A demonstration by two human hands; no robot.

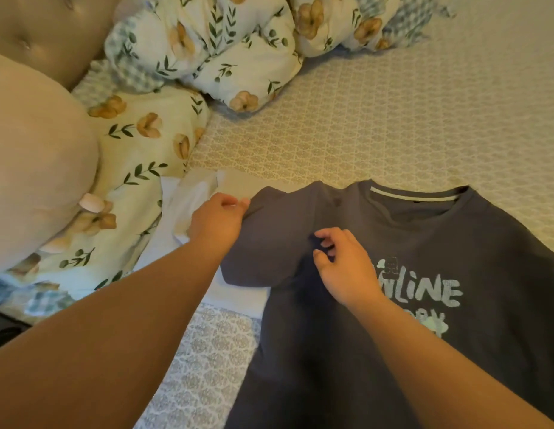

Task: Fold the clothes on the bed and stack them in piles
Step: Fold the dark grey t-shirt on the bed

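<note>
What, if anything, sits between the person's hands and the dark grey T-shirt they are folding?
Nothing visible. The left hand already pinches the T-shirt at its sleeve edge, and the right hand pinches the fabric near the chest.

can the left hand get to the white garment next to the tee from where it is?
Probably yes. The left hand pinches the dark t-shirt sleeve right beside the white garment, with nothing between them. It would have to release the sleeve first.

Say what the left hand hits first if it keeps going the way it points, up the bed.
Probably the beige folded garment just beyond the left hand, which pinches the dark grey T-shirt sleeve; past it, patterned bedsheet. Depth is unclear.
</note>
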